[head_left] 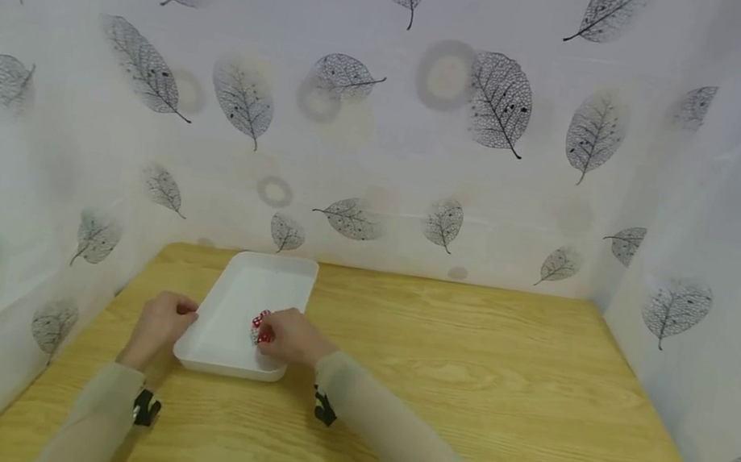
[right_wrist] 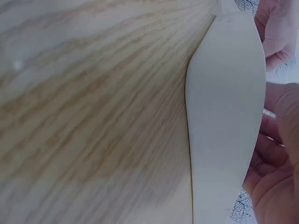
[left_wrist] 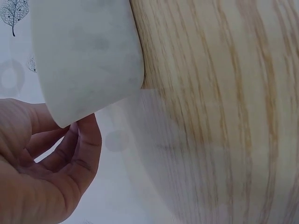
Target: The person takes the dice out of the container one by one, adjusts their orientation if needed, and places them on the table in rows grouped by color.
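The far side and both flanks are bounded by a pale sheet printed with dark leaf skeletons (head_left: 390,157). Before it is spread a yellow wood-grain table (head_left: 477,388), on which a white tray (head_left: 227,313) is placed toward ten o'clock from the table's middle. The tray is seen to be shallow, plain and rounded at its corners; it is judged light, fairly stiff and a little slippery, probably plastic, and best taken by its raised rim at nine and three o'clock.

At the tray's nine o'clock, its rim is pinched by the left hand (head_left: 160,323), with thumb and curled fingertips set against the edge. The rim between three and four o'clock is overreached by the right hand (head_left: 294,335), in whose curled fingertips a small patterned item (head_left: 257,324) appears to be pinched.

This item is held within the tray, at about four o'clock from its centre. It is coloured red with white marks, with a paler patch toward its lower left; its full shape is hidden by the fingers. It is judged very light and possibly soft, like cloth, unlikely to be fragile, and easily gripped between thumb and forefinger.
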Available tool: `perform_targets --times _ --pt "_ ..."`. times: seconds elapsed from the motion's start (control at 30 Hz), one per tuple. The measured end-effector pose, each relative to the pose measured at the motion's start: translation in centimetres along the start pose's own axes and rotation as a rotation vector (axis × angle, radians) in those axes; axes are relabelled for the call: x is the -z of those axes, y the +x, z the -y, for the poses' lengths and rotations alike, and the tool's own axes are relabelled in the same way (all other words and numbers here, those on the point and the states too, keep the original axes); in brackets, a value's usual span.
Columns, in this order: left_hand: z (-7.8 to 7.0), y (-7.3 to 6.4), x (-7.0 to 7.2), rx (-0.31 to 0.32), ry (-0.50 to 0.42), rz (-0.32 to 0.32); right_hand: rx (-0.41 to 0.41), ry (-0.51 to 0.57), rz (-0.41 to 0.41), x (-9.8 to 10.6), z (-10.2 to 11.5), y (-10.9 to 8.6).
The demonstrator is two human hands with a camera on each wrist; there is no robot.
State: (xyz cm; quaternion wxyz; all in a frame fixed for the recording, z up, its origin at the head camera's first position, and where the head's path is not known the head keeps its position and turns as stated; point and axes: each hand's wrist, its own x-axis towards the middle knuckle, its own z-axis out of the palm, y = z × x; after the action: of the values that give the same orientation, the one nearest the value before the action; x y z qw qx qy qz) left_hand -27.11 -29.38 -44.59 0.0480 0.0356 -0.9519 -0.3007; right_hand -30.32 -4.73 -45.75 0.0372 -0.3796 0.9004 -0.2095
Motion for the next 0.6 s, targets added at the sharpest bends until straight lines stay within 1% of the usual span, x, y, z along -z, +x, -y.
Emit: perform_targets --times 0.1,0.17,0.23,0.33,0.6 --pt "-0.1 0.0 0.0 -0.002 -0.009 0.006 0.023 0.064 -0.056 0.3 -0.2 -0.3" --pt "-0.2 0.0 0.1 0.001 -0.011 0.007 0.038 0.081 -0.095 0.5 -0.4 -0.3" --pt "-0.2 0.1 0.1 0.001 -0.012 0.009 0.041 0.098 -0.134 0.7 -0.6 -0.4" --pt "-0.1 0.1 0.1 0.01 -0.017 0.018 0.021 0.148 -0.174 1.0 -0.9 -0.4" --pt "0.8 0.1 0.2 0.006 -0.028 0.044 -0.065 0.297 -0.194 1.4 -2.3 -1.1"
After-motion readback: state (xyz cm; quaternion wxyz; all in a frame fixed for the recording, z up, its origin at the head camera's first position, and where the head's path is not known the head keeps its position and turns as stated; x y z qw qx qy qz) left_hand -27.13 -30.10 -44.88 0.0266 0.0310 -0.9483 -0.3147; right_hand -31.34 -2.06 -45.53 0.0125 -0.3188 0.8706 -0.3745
